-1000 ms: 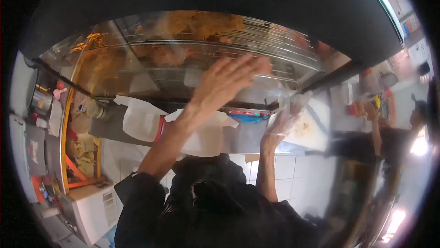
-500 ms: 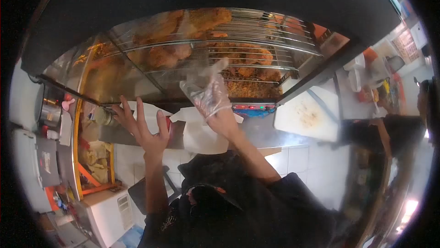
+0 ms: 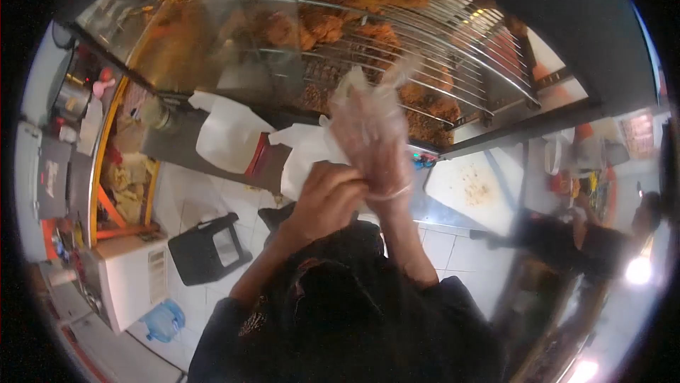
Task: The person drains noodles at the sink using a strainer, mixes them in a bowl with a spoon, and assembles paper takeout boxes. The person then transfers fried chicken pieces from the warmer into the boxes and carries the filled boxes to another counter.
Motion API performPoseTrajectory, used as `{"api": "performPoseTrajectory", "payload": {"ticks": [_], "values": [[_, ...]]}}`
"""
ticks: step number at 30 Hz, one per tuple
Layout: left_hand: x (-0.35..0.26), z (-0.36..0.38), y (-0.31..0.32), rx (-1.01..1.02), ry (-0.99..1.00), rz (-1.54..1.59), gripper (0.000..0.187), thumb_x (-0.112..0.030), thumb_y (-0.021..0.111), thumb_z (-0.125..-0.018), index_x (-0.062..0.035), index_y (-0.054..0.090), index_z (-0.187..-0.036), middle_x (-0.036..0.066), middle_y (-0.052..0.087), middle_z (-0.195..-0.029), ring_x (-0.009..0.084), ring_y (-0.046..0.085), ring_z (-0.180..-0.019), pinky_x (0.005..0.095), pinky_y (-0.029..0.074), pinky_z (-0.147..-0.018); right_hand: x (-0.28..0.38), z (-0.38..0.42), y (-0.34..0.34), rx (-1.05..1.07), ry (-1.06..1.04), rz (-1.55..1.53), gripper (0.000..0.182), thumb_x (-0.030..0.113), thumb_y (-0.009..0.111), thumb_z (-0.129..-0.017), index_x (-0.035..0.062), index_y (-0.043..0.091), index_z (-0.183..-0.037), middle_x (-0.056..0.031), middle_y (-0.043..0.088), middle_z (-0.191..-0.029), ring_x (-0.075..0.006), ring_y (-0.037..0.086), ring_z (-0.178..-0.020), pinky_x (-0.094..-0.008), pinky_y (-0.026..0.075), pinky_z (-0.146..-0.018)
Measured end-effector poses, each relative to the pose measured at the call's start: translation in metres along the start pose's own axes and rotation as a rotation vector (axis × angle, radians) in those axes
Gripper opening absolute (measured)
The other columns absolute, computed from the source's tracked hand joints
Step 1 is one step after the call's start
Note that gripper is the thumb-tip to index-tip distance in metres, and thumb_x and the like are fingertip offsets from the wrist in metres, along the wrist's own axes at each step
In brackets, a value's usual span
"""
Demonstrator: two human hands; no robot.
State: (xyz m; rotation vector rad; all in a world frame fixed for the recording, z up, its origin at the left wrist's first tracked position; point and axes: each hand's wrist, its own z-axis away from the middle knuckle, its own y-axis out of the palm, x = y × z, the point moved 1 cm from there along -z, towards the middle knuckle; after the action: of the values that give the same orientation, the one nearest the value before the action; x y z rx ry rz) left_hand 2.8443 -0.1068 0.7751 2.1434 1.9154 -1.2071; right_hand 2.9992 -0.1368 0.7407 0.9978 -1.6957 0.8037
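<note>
A clear plastic glove (image 3: 382, 160) covers my right hand (image 3: 372, 124), which is raised before the rack of fried chicken. Motion blurs its fingers, but they look stretched and apart, with loose glove tips sticking up, and nothing shows in them. My bare left hand (image 3: 327, 200) is closed, its curled fingertips at the glove's edge near the right wrist. Just behind the hands stands an open white paper box (image 3: 301, 163), partly covered by them. Another white box (image 3: 230, 135) sits to its left on the metal counter, beside a red object (image 3: 258, 153).
Breaded chicken pieces (image 3: 326, 29) lie on wire shelves (image 3: 460, 50) inside the warming cabinet ahead. A stained white cutting board (image 3: 471, 185) is to the right. Further right is another person (image 3: 584, 234). A black stool (image 3: 211, 248) and a blue water jug (image 3: 164, 321) stand on the floor.
My left hand has come right, from open above the left box to closed at the glove's edge. The gloved right hand has moved up and right. The camera view has shifted.
</note>
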Motion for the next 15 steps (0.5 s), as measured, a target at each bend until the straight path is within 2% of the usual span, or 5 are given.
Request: {"api": "performPoseTrajectory", "payload": {"ticks": [1,4,7,10,15], "values": [[-0.009,-0.006,0.000,0.044,0.056,0.006,0.025,-0.004,0.072,-0.075,-0.0063,0.067,-0.100,0.009,0.059,-0.107,0.0265,0.060,-0.095,0.0417,0.046,-0.084,0.004,-0.004,-0.011,-0.072,-0.193,0.361,0.051,0.014,0.058,-0.098,0.0013,0.041,-0.144,-0.0061,0.062,-0.117,-0.0174,0.061,-0.099,-0.0341,0.050,-0.080],[-0.018,-0.004,-0.002,0.042,0.044,-0.011,0.018,-0.007,0.072,-0.082,-0.0077,0.066,-0.098,0.007,0.061,-0.105,0.0240,0.061,-0.092,0.0403,0.046,-0.085,0.065,-0.050,-0.021,-0.204,-0.144,0.298,0.046,0.009,0.063,-0.093,-0.0016,0.050,-0.136,-0.0044,0.064,-0.106,-0.0143,0.060,-0.090,-0.0295,0.049,-0.077],[-0.014,0.010,-0.010,-0.081,-0.037,0.043,0.019,-0.007,0.073,-0.083,-0.0077,0.065,-0.100,0.008,0.064,-0.102,0.0251,0.062,-0.093,0.0408,0.047,-0.085,0.082,-0.109,-0.039,-0.241,-0.256,0.475,0.046,0.009,0.064,-0.092,-0.0018,0.051,-0.134,-0.0053,0.064,-0.105,-0.0150,0.060,-0.090,-0.0299,0.049,-0.077],[-0.006,0.030,-0.014,-0.174,-0.179,-0.008,0.021,-0.005,0.073,-0.081,-0.0067,0.064,-0.101,0.009,0.065,-0.102,0.0274,0.062,-0.094,0.0414,0.047,-0.084,0.052,-0.181,-0.045,-0.010,-0.414,1.003,0.045,0.009,0.065,-0.092,-0.0021,0.052,-0.133,-0.0063,0.064,-0.104,-0.0157,0.061,-0.089,-0.0303,0.050,-0.078],[0.002,0.057,-0.033,-0.199,-0.362,-0.059,0.022,-0.001,0.068,-0.085,-0.0044,0.063,-0.106,0.014,0.065,-0.106,0.0319,0.062,-0.099,0.0427,0.049,-0.088,0.002,-0.256,-0.040,0.361,-0.179,1.416,0.044,0.008,0.066,-0.091,-0.0024,0.053,-0.131,-0.0079,0.065,-0.103,-0.0168,0.061,-0.089,-0.0310,0.050,-0.078]]}}
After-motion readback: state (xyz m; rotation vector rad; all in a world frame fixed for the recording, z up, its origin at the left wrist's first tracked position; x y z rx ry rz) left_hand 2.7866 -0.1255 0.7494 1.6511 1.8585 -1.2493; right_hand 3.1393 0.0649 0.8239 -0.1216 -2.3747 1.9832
